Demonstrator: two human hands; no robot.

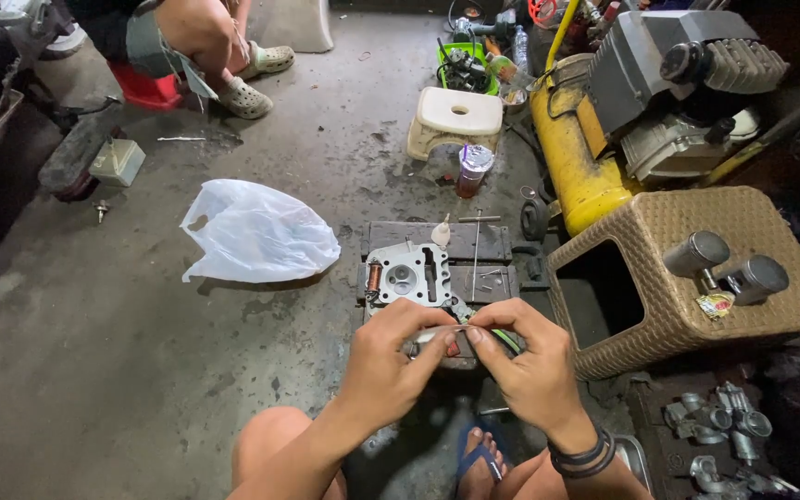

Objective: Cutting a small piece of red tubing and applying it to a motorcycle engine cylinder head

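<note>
while both hands meet close in front of the knees, the left hand (391, 356) and right hand (525, 361) pinch one small part (451, 341) between them, fingers clenched on it; it looks grey with a red bit and a green strand at the right, too small to tell the kind. part sits in the air just above the near edge of a dark metal block (474, 278) on the floor. on that block lies a silver engine head casting (406, 275) with round ports, thin rods (477, 250) beside it. right of it a woven brown stool (696, 278) carries two metal cylinders (724, 264). left, a white plastic bag (256, 233) on the concrete floor (94, 352). farther out: cream stool (456, 118), plastic cup (471, 169), yellow compressor tank (571, 153). another person's feet in clogs (252, 83) at top.

risk, my read: grip is fingertip-only, so a slip would likely drop the part to the cluttered, dark floor, hard to find there.
</note>
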